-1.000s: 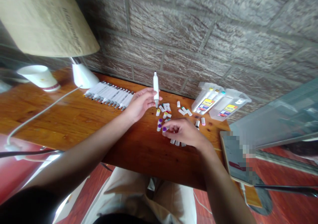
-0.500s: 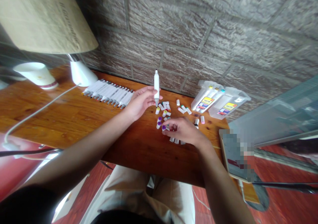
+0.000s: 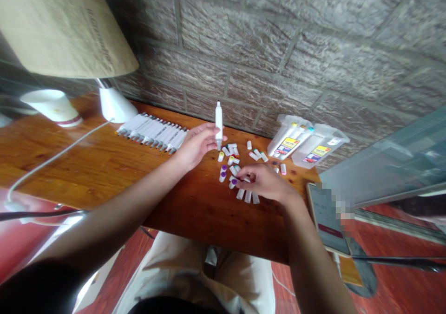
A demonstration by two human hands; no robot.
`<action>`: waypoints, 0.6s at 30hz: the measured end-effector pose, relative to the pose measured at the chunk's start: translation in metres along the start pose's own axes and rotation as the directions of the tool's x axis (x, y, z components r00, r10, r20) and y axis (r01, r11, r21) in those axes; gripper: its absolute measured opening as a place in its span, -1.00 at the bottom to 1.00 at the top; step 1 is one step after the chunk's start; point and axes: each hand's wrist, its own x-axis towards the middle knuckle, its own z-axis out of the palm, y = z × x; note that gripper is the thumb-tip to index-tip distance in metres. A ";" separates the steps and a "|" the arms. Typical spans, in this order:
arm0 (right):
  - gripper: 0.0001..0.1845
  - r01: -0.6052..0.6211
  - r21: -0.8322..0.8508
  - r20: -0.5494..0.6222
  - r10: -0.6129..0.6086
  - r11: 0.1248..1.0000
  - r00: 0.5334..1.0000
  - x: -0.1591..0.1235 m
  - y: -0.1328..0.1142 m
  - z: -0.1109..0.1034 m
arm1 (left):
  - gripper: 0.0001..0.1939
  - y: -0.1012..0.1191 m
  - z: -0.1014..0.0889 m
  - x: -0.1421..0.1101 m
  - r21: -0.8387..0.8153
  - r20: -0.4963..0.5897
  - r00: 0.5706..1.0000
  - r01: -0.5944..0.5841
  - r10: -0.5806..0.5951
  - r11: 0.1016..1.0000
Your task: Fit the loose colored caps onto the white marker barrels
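My left hand (image 3: pixel 202 142) is closed around an uncapped white marker (image 3: pixel 219 121), held upright above the table, its dark nib pointing up and its grey end down. My right hand (image 3: pixel 259 180) is low over the loose caps, thumb and forefinger apart. Just beyond its fingertips a purple-topped cap (image 3: pixel 232 183) stands on the wood. Two more purple-topped caps (image 3: pixel 223 176) stand to its left. Several white caps (image 3: pixel 248 196) lie partly under the right hand, and a yellow-topped cap (image 3: pixel 220 156) is below the marker.
A row of uncapped markers (image 3: pixel 153 132) lies left of my left hand. Two clear plastic cases (image 3: pixel 306 153) stand by the brick wall, one with a few markers inside. A lamp (image 3: pixel 113 104), a paper cup (image 3: pixel 55 107) and a white cord are at left; a phone (image 3: pixel 325 212) lies at right.
My right hand has let go of the purple-topped cap and drawn slightly right. The left hand keeps the marker in nearly the same place.
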 end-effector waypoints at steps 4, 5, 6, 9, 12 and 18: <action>-0.94 -0.003 -0.077 -0.009 0.002 0.997 1.000 0.002 -0.009 0.008 | -0.72 -0.001 -0.001 0.000 0.014 0.013 1.000 -0.013 0.012 1.000; -0.93 -0.003 -0.100 -0.017 0.001 0.995 1.000 0.002 -0.010 0.009 | -0.73 -0.001 -0.002 0.000 0.016 0.016 1.000 -0.020 0.020 1.000; -0.92 0.000 -0.115 -0.021 -0.003 0.993 1.000 0.002 -0.010 0.009 | -0.73 -0.002 -0.002 0.000 0.016 0.018 1.000 -0.025 0.025 1.000; -0.88 0.028 -0.114 -0.053 -0.035 0.993 0.998 0.001 -0.009 0.008 | -0.74 -0.002 -0.002 0.001 0.000 0.011 1.000 -0.018 0.018 1.000; -0.86 0.075 -0.119 -0.135 -0.091 0.990 0.987 0.002 -0.009 0.007 | -0.76 -0.004 -0.002 0.002 -0.015 0.016 1.000 -0.005 0.006 1.000; -0.75 0.027 -0.144 -0.331 -0.073 0.989 0.941 0.004 -0.017 0.003 | -0.78 -0.007 -0.001 -0.001 -0.002 0.093 0.995 0.040 -0.039 0.999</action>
